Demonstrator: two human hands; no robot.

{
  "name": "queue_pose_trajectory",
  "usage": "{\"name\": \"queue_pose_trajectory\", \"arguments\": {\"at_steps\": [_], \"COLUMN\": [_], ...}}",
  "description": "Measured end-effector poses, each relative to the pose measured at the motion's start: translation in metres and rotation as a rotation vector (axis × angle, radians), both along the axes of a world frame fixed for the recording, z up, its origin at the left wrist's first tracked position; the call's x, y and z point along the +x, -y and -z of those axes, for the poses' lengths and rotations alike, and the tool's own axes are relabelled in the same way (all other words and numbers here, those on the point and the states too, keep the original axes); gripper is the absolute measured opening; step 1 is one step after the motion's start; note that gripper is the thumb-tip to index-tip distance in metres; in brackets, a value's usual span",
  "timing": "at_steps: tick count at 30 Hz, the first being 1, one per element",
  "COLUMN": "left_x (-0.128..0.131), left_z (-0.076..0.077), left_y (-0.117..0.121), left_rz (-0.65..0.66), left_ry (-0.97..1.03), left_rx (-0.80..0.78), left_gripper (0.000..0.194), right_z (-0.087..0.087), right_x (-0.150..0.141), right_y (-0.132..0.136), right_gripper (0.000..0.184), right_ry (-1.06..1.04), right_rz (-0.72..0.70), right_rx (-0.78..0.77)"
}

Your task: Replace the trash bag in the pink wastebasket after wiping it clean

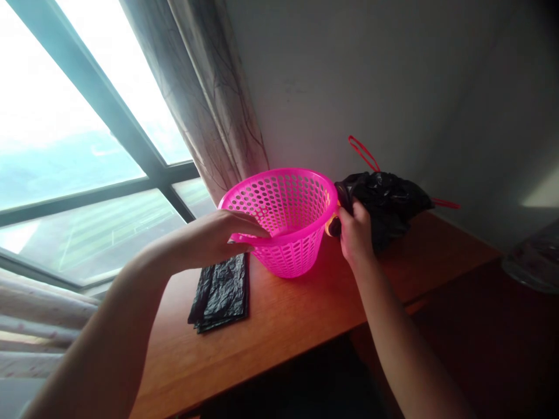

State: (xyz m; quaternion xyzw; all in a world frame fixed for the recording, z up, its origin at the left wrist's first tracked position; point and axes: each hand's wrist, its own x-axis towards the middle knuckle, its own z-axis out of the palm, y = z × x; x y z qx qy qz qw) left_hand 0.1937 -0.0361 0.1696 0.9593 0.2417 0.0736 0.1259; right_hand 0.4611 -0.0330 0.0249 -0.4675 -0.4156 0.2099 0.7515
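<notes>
A bright pink plastic basket [286,256] with round holes stands upright on the wooden table, tilted slightly. My left hand [233,233] pinches its left front rim, fingers inside and thumb underneath. At the right rim my right hand [357,230] is closed, its fingers curled against the edge. A black and yellow object [332,226] sits between that hand and the basket wall; its kind is not clear. Just behind my right hand lies a crumpled black plastic bag [393,198] with red drawstrings. A folded stack of black plastic bags [223,294] is under my left wrist.
The wooden table [279,326] runs along a window [100,163] on the left. Grey curtains [205,87] hang behind the basket, beside a plain wall [349,75]. Something transparent, perhaps plastic [535,259], is at the far right, in shadow.
</notes>
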Motion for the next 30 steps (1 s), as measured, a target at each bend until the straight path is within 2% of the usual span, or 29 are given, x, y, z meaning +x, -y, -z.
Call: {"name": "queue_pose_trajectory", "arguments": {"at_steps": [1, 3, 7, 9, 11, 13, 15, 19, 22, 25, 30], "left_x": [-0.005, -0.014, -0.029, -0.035, -0.039, -0.043, -0.047, -0.05, -0.041, -0.019, 0.04], "left_z": [0.0, 0.0, 0.001, 0.002, 0.002, 0.003, 0.004, 0.004, 0.003, 0.002, 0.003], "left_y": [-0.001, -0.004, -0.011, -0.015, -0.017, -0.018, -0.018, -0.016, -0.014, -0.01, 0.002], "left_rz": [-0.011, -0.044, -0.07, -0.072, -0.083, -0.109, -0.143, -0.211, -0.275, -0.275, -0.238], "left_ry": [0.0, 0.01, 0.018, 0.021, 0.031, 0.039, 0.039, 0.033, 0.04, 0.104, 0.152], "left_rx": [0.015, 0.041, 0.05, 0.033, 0.017, 0.017, 0.04, 0.11, 0.172, 0.2, 0.168], "left_gripper": [0.025, 0.022, 0.021, 0.02, 0.02, 0.021, 0.022, 0.039, 0.046, 0.039, 0.035], "right_z": [0.0, 0.013, 0.069, 0.099, 0.12, 0.132, 0.135, 0.128, 0.111, 0.079, 0.021], "right_x": [0.0, -0.003, -0.022, -0.034, -0.043, -0.047, -0.048, -0.044, -0.042, -0.039, -0.028], "right_y": [0.002, 0.007, 0.016, 0.018, 0.019, 0.02, 0.02, 0.017, 0.016, 0.016, 0.014], "right_gripper": [0.033, 0.03, 0.029, 0.026, 0.024, 0.024, 0.028, 0.034, 0.038, 0.041, 0.043], "right_ry": [0.018, 0.07, 0.136, 0.09, 0.055, 0.043, 0.041, -0.018, -0.071, -0.057, -0.021], "right_rz": [0.019, 0.076, 0.136, 0.075, 0.016, -0.001, 0.0, -0.026, -0.046, -0.064, -0.045], "right_rx": [0.0, -0.03, -0.171, -0.323, -0.439, -0.476, -0.476, -0.492, -0.457, -0.323, -0.063]}}
